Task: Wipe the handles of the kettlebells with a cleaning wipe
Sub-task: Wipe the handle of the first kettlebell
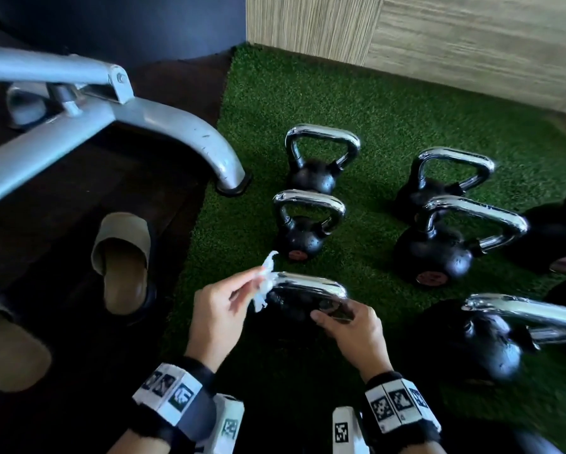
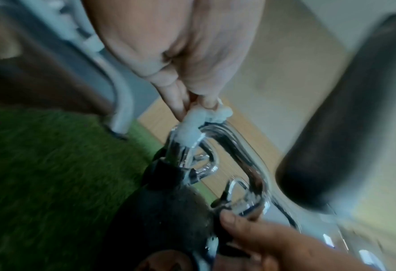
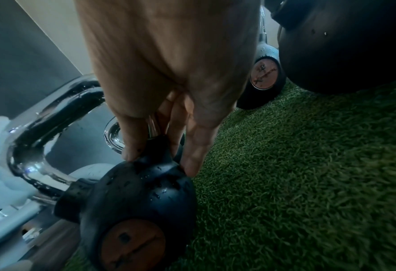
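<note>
Underfoot, the green artificial turf (image 1: 357, 103) spreads shaggy and matte to the wood-grain wall panels (image 1: 471, 37), with dark flooring (image 1: 62, 244) alongside it to my left. On that dark floor stands the curved grey metal leg of a gym machine (image 1: 189, 132), scuffed and painted, and a beige slipper (image 1: 124, 260) lies near it.

Several black kettlebells sit in rows on the turf, round pebbled bodies under bright chrome loops; the one just ahead (image 1: 302, 237) shows a reddish disc on its face.

Nearest to me is the kettlebell (image 1: 294, 306) I am working on. My right hand (image 1: 350, 332) grips it where the right side of the chrome handle (image 1: 311, 283) meets the black body, thumb and fingers curled round that junction. The right wrist view shows what my head camera hides: fingertips (image 3: 192, 165) pressed onto the body's rough, droplet-flecked shoulder, and the round copper-coloured badge (image 3: 132, 245) on its front.

My left hand (image 1: 216, 312) pinches the cleaning wipe (image 1: 265, 280), a small crumpled white wad, between thumb and fingertips, held against the handle's left bend. Only the left wrist view shows the wipe (image 2: 196, 124) draped over the top of that bend, touching the mirror-smooth metal.
</note>
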The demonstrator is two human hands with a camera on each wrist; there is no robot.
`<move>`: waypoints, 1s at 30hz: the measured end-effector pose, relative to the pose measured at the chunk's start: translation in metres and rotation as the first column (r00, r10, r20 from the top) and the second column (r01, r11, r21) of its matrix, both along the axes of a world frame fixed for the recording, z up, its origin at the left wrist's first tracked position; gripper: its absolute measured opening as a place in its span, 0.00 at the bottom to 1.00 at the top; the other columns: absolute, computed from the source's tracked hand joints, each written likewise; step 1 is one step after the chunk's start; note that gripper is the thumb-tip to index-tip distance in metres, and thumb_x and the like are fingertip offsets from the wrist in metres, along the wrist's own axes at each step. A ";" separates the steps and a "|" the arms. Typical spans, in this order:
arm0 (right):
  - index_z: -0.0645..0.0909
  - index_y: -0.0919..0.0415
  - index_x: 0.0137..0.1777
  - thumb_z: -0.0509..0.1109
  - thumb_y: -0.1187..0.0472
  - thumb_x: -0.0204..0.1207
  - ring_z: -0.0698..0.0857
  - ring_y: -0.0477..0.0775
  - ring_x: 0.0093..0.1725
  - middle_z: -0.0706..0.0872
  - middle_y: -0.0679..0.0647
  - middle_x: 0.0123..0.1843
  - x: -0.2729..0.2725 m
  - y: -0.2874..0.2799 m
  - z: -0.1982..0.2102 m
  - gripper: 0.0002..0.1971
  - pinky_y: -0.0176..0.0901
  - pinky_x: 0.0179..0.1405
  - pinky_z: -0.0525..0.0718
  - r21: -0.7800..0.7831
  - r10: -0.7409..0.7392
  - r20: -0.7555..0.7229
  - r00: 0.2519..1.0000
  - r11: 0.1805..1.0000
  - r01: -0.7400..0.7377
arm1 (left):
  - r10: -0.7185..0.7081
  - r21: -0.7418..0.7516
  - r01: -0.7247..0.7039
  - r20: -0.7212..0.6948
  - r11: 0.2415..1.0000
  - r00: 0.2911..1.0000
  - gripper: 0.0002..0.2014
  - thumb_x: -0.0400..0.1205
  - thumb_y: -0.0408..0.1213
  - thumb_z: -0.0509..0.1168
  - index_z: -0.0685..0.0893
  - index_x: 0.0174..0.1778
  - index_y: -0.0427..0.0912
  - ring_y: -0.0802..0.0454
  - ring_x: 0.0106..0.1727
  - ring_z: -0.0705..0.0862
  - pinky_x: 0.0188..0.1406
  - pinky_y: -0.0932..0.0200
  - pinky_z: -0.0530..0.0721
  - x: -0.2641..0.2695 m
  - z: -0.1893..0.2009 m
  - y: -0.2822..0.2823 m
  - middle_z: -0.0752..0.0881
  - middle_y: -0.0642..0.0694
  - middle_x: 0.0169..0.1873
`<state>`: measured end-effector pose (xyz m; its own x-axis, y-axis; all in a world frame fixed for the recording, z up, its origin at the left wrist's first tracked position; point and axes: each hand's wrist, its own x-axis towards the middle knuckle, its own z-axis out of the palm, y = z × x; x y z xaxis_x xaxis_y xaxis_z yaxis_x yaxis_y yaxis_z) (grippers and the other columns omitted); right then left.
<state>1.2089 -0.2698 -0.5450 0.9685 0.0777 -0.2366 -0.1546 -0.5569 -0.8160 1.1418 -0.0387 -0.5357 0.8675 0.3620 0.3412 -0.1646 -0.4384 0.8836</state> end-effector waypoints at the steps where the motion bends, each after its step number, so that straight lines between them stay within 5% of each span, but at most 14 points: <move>1: 0.90 0.46 0.38 0.88 0.51 0.64 0.88 0.30 0.34 0.92 0.39 0.34 0.000 0.000 0.000 0.09 0.22 0.35 0.79 0.008 0.001 -0.009 1.000 1.000 -0.001 | -0.017 -0.157 0.008 -0.053 0.988 0.998 0.12 0.84 0.35 0.70 0.91 0.63 0.45 0.59 0.61 0.91 0.62 0.61 0.88 0.002 -0.009 0.005 0.92 0.54 0.58; 3: 0.91 0.49 0.39 0.88 0.53 0.64 0.88 0.29 0.34 0.92 0.39 0.33 0.001 -0.001 0.003 0.09 0.20 0.34 0.78 0.023 0.005 -0.010 1.000 1.000 -0.005 | -0.094 -0.419 0.032 -0.127 0.907 0.987 0.12 0.84 0.35 0.68 0.91 0.62 0.46 0.51 0.63 0.91 0.62 0.54 0.90 0.001 -0.019 0.008 0.93 0.52 0.57; 6: 0.92 0.50 0.40 0.88 0.55 0.64 0.87 0.26 0.35 0.91 0.37 0.33 0.002 -0.003 0.002 0.08 0.18 0.33 0.78 0.040 0.018 0.001 1.000 0.999 -0.018 | -0.124 -0.424 0.066 -0.112 0.903 0.986 0.15 0.84 0.38 0.68 0.90 0.64 0.42 0.52 0.64 0.90 0.62 0.56 0.89 -0.005 -0.018 0.004 0.93 0.50 0.59; 11: 0.93 0.50 0.40 0.88 0.53 0.64 0.89 0.30 0.36 0.93 0.39 0.34 0.002 -0.002 -0.002 0.08 0.19 0.33 0.79 0.051 0.000 0.004 1.000 0.999 0.000 | -0.182 -0.569 0.057 -0.165 0.820 0.969 0.15 0.86 0.25 0.65 0.91 0.58 0.49 0.56 0.61 0.90 0.53 0.66 0.89 -0.001 -0.029 0.002 0.94 0.55 0.54; 18: 0.93 0.50 0.39 0.88 0.53 0.64 0.88 0.30 0.35 0.93 0.40 0.35 -0.001 0.001 0.005 0.08 0.20 0.34 0.79 0.037 0.007 0.028 1.000 0.999 -0.008 | -0.311 -0.392 0.197 -0.253 0.899 0.916 0.17 0.86 0.40 0.69 0.87 0.71 0.44 0.58 0.70 0.86 0.72 0.58 0.83 -0.007 -0.034 0.011 0.90 0.55 0.65; 22: 0.92 0.52 0.37 0.89 0.56 0.63 0.86 0.27 0.33 0.91 0.39 0.31 -0.005 -0.001 0.013 0.08 0.19 0.32 0.77 -0.014 0.066 0.060 0.996 0.998 -0.066 | -0.170 -0.285 0.092 -0.262 0.954 0.950 0.17 0.82 0.42 0.75 0.90 0.67 0.47 0.61 0.62 0.89 0.66 0.59 0.86 -0.009 -0.030 -0.001 0.93 0.59 0.57; 26: 0.87 0.40 0.33 0.85 0.66 0.64 0.86 0.30 0.33 0.86 0.35 0.27 -0.007 -0.018 0.011 0.17 0.20 0.33 0.77 -0.140 0.198 0.063 0.978 0.972 -0.188 | -0.053 -0.194 0.003 -0.252 0.981 0.966 0.15 0.81 0.43 0.76 0.91 0.64 0.48 0.71 0.57 0.88 0.60 0.68 0.85 0.010 -0.031 -0.004 0.93 0.61 0.53; 30: 0.95 0.51 0.45 0.72 0.74 0.67 0.84 0.22 0.36 0.85 0.33 0.30 -0.013 -0.020 0.010 0.18 0.19 0.39 0.76 -0.207 0.379 0.015 0.925 0.907 -0.368 | -0.060 -0.133 0.026 -0.260 0.991 0.964 0.15 0.83 0.40 0.75 0.91 0.65 0.43 0.71 0.53 0.89 0.59 0.67 0.86 0.043 -0.022 -0.017 0.92 0.55 0.56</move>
<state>1.1957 -0.2903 -0.5351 0.8894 0.3932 -0.2331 0.1368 -0.7154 -0.6852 1.1845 -0.0559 -0.5578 0.9361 0.3479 0.0529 0.0645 -0.3174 0.9461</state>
